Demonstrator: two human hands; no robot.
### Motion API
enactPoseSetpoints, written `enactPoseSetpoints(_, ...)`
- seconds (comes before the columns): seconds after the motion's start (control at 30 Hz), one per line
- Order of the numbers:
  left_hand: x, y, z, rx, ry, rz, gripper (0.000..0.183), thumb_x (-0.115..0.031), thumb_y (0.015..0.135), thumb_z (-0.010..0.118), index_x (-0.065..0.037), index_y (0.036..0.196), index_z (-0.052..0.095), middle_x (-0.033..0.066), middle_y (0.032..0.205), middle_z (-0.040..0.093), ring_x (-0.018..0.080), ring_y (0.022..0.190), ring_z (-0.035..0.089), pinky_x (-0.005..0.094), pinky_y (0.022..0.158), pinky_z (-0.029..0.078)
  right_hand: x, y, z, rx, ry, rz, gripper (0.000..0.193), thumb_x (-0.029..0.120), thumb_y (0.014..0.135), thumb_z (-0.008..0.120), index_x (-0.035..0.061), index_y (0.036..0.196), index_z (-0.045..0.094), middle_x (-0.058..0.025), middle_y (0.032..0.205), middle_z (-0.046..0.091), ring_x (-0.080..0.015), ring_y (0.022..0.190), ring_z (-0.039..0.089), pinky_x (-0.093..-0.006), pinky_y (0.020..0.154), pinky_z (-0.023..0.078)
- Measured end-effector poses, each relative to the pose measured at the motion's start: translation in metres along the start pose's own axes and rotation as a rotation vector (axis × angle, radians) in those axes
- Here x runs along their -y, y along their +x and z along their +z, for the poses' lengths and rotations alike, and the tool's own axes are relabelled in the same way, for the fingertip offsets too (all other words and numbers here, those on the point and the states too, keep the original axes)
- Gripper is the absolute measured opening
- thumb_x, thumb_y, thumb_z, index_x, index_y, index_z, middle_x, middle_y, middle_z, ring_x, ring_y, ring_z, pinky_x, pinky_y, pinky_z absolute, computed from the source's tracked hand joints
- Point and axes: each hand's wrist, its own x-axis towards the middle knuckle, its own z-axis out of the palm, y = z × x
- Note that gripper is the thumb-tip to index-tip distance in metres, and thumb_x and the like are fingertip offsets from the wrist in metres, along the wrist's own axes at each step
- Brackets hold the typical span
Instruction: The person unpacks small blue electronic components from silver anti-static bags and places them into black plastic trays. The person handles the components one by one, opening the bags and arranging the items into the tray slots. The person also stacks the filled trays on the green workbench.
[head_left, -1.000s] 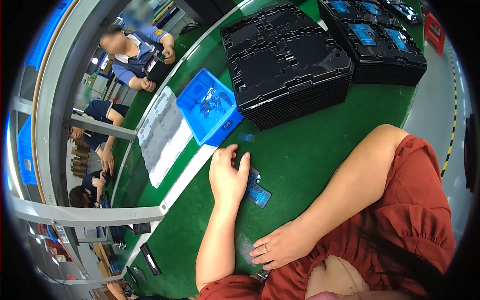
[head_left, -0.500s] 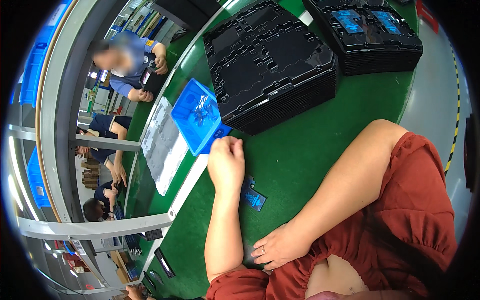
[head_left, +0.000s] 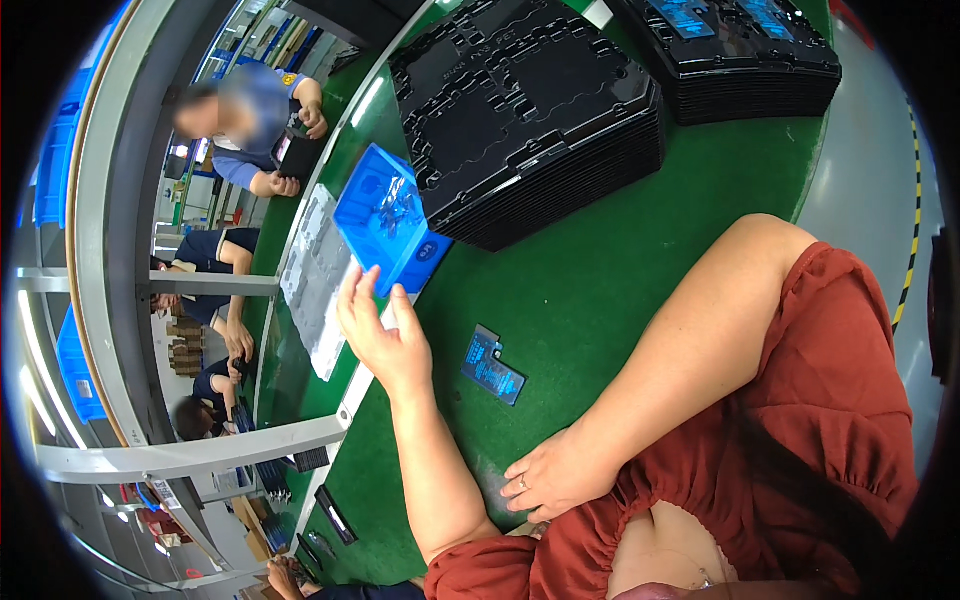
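Observation:
My left hand is raised beside the near end of a blue plastic bin, its fingers spread with nothing between them. Small clear-blue pieces lie inside the bin. On the green table, right of my left wrist, rests a flat L-shaped dark part with blue markings, untouched. My right hand lies on the tabletop close to my body, fingers extended and a ring on one of them. Nothing shows in its grasp.
A tall stack of black plastic trays stands beyond the bin. Farther right is another black tray stack with blue-marked parts on top. A pale moulded tray lies left of the bin, near a grey metal frame. Other people work across the table.
My left hand has moved left, and its curled fingers have spread. The L-shaped part, partly hidden by my wrist before, now shows whole. My right hand stays put.

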Motion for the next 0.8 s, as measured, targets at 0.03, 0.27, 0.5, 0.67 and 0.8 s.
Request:
enactPoseSetpoints(0.03, -0.002, -0.006, -0.004, 0.028, -0.007, 0.017, 0.026, -0.008, 0.083, 0.062, -0.003, 0.108, 0.061, 0.0163, 0.116, 0.057, 0.0326, 0.111, 0.053, 0.0407, 0.097, 0.039, -0.001, 0.000, 0.003, -0.022, -0.017, 0.000, 0.041, 0.022, 0.087, 0.047, 0.0054, 0.124, 0.054, -0.0169, 0.123, 0.049, -0.0326, 0.125, 0.041, -0.0419, 0.107, 0.029)
enactPoseSetpoints(0.27, 0.002, -0.054, -0.007, 0.316, -0.334, -0.256, 0.015, -0.005, 0.082, 0.064, -0.002, 0.097, 0.066, 0.0114, 0.094, 0.065, 0.0209, 0.086, 0.063, 0.0302, 0.077, 0.050, -0.003, 0.002, 0.007, -0.077, 0.046, -0.027, 0.040, 0.019, 0.088, 0.044, 0.0024, 0.124, 0.054, -0.0211, 0.130, 0.045, -0.0350, 0.128, 0.038, -0.0441, 0.110, 0.026)
enactPoseSetpoints(0.5, 0.023, -0.061, 0.010, 0.231, -0.715, -0.605, 0.011, -0.005, 0.088, 0.061, 0.002, 0.095, 0.066, 0.0074, 0.088, 0.066, 0.0129, 0.077, 0.062, 0.0249, 0.071, 0.051, -0.005, -0.002, -0.002, -0.042, 0.107, -0.050, 0.044, 0.015, 0.085, 0.047, 0.0000, 0.126, 0.051, -0.0264, 0.136, 0.040, -0.0388, 0.132, 0.033, -0.0469, 0.110, 0.025)
enactPoseSetpoints(0.67, 0.028, -0.064, 0.013, 0.234, -0.719, -0.553, 0.009, -0.004, 0.087, 0.061, 0.002, 0.092, 0.066, 0.0072, 0.086, 0.065, 0.0126, 0.075, 0.061, 0.0246, 0.069, 0.050, -0.011, 0.005, 0.019, -0.125, 0.086, -0.074, 0.054, 0.014, 0.071, 0.062, 0.0028, 0.123, 0.054, -0.0221, 0.132, 0.044, -0.0370, 0.128, 0.037, -0.0442, 0.107, 0.028)
enactPoseSetpoints(0.8, 0.028, -0.066, 0.013, 0.240, -0.737, -0.517, 0.009, -0.004, 0.086, 0.062, 0.002, 0.090, 0.066, 0.0071, 0.085, 0.064, 0.0129, 0.075, 0.061, 0.0246, 0.069, 0.050, -0.015, 0.010, 0.019, -0.042, 0.111, -0.094, 0.055, 0.014, 0.068, 0.063, 0.0034, 0.122, 0.056, -0.0208, 0.132, 0.042, -0.0361, 0.126, 0.037, -0.0446, 0.107, 0.028)
